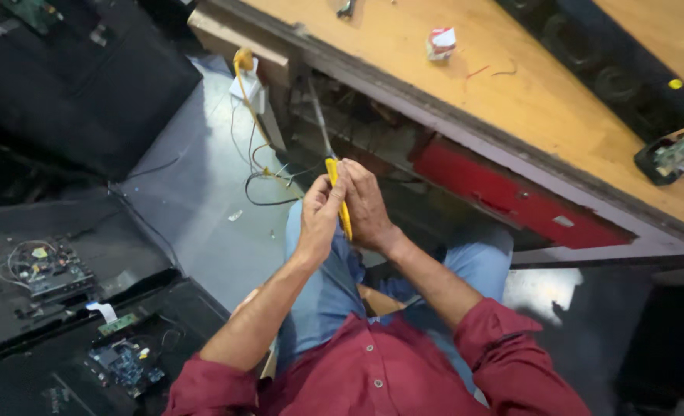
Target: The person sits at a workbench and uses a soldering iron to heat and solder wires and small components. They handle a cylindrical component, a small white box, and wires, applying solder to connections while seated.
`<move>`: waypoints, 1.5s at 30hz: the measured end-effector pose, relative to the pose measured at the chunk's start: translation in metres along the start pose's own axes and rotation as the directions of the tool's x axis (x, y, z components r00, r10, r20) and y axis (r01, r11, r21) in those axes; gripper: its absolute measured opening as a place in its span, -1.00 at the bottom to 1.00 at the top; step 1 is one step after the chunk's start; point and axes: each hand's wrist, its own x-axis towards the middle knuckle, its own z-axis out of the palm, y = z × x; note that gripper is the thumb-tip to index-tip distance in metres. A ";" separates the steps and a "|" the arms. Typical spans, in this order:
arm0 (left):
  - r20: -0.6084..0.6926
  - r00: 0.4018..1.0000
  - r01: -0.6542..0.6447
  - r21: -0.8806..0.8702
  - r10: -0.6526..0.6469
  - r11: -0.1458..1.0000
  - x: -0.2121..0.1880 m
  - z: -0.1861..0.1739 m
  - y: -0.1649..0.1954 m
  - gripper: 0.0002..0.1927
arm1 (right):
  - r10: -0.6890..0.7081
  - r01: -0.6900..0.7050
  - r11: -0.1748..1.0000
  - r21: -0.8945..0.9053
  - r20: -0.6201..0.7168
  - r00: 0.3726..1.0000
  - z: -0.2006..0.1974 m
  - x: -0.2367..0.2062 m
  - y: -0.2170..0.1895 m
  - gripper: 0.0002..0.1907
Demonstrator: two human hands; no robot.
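While both hands (342, 204) grip yellow tool (340, 202), red-white packet (440, 42) lies on workbench (542, 100).

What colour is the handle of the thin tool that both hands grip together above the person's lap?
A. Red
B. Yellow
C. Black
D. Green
B: the left hand and right hand close around a yellow-handled tool with a thin metal shaft, held over blue jeans.
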 end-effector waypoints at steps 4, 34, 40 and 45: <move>-0.116 0.993 -0.014 -0.088 0.004 0.996 0.000 -0.020 -0.004 -0.79 | 0.000 0.001 1.000 -0.018 0.046 0.999 0.024 -0.008 -0.006 -0.31; -0.460 0.839 -0.343 -0.031 0.291 0.939 0.013 -0.030 0.017 -0.69 | 0.669 -0.512 0.599 -0.615 0.033 0.742 -0.077 -0.082 0.068 -0.74; -0.483 0.854 -0.257 -0.072 0.192 0.964 0.002 -0.021 0.022 -0.60 | 0.540 -0.495 0.508 -0.706 -0.187 0.821 -0.119 -0.116 0.082 -0.73; -0.450 0.884 -0.203 -0.118 0.130 0.972 -0.010 -0.009 0.028 -0.59 | 0.673 -0.573 0.405 -0.713 -0.192 0.715 -0.133 -0.118 0.084 -0.74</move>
